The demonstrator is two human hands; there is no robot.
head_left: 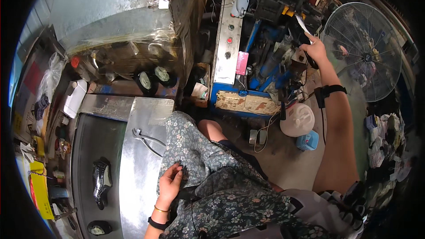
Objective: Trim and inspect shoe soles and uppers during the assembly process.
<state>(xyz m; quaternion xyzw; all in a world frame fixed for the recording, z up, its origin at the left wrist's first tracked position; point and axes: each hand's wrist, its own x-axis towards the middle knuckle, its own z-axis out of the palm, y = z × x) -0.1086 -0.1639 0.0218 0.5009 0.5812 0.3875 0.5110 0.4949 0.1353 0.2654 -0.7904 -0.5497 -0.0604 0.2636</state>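
My right hand (315, 52) reaches out over the machine at the upper right, its fingers closed round a slim thing with a pale flat end (302, 24) and a dark lower end. I cannot make out its exact kind. My left hand (170, 184) rests low against the floral apron (188, 146) on my lap, fingers curled together, and nothing shows in them. Beside it, on a shiny metal plate (137, 181), lies a pair of lasting pincers (148, 140). A glossy black shoe (102, 182) and part of a second dark shoe (99, 227) lie on the dark belt left of the plate.
Two dark shoes (145, 82) stand beyond the belt, below a large metal housing (115, 13). A control panel (229, 40) with buttons flanks the blue machine (261, 68). A caged fan (365, 53) stands right of my arm; a whitish jug (297, 119) and blue container (307, 140) sit below.
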